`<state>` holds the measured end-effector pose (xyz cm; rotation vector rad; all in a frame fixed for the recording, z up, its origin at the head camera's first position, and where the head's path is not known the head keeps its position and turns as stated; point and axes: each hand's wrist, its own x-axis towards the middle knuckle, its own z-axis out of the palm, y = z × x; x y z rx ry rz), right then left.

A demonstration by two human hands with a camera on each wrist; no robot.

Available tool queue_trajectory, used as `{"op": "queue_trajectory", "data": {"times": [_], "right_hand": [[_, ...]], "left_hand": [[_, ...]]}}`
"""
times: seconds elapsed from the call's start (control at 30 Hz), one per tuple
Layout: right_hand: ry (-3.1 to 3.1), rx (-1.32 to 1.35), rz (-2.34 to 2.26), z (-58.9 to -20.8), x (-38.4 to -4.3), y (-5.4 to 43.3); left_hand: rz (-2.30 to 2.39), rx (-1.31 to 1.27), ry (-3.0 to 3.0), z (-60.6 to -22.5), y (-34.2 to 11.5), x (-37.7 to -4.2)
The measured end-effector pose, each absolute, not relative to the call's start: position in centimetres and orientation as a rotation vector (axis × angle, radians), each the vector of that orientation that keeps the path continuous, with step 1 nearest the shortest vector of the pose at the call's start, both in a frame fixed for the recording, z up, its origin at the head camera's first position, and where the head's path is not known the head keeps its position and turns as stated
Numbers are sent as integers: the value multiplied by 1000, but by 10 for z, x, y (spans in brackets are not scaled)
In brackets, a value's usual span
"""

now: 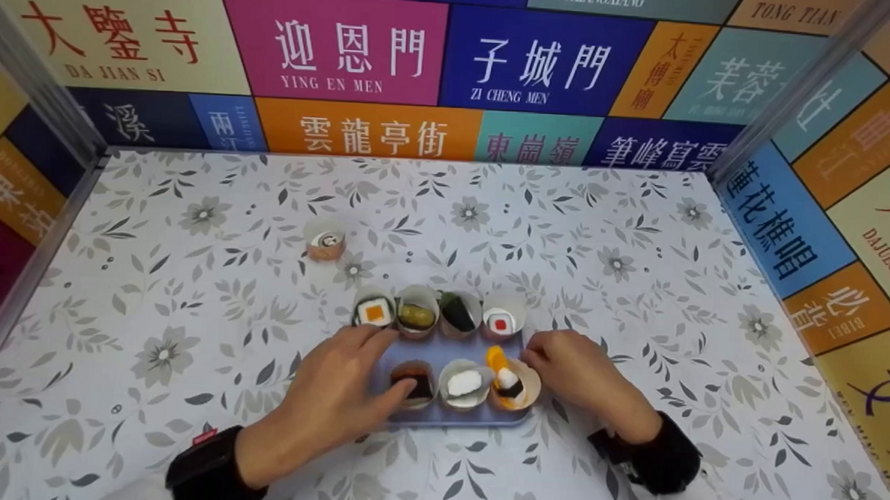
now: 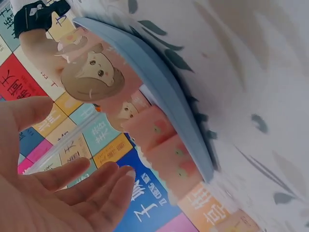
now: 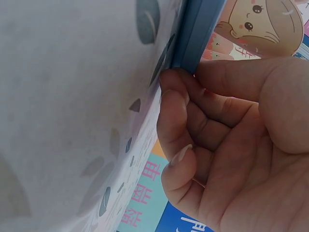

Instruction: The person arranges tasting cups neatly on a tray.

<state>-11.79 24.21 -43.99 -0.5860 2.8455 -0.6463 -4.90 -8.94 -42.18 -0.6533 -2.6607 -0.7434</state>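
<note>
A blue tray (image 1: 456,418) carries two rows of small paper cups with sushi-like pieces. My right hand (image 1: 582,372) pinches the tray's right edge between thumb and curled fingers, seen close in the right wrist view. Over the tray's left end is my left hand (image 1: 334,388), its fingers spread and loosely bent, holding nothing in the left wrist view. Its thumb overlaps the cup with a dark brown piece (image 1: 418,386). Beside that stand a cup with a white piece (image 1: 464,383) and a tilted cup (image 1: 529,385) with an orange-topped piece.
The back row has an orange-centred roll (image 1: 375,312), a green-brown piece (image 1: 416,316), a dark wedge (image 1: 456,312) and a red-centred roll (image 1: 500,323). Another cup (image 1: 326,245) stands apart, behind the tray. Printed panels (image 1: 333,50) wall the flowered table (image 1: 604,219).
</note>
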Motion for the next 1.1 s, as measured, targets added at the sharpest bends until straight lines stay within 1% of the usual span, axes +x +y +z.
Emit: {"op": "queue_trajectory", "data": {"times": [0.23, 0.47, 0.87, 1.1], "right_hand": [[2851, -588, -640, -439, -119, 240], [2842, -577, -644, -440, -119, 241], [2827, -576, -645, -439, -118, 241], [2830, -584, -641, -440, -119, 241]], "left_hand": [[-645, -524, -2627, -419, -117, -64], [-658, -432, -2601, -420, -139, -84], [-825, -161, -2831, -423, -161, -134], [-795, -78, -2980, -427, -165, -165]]}}
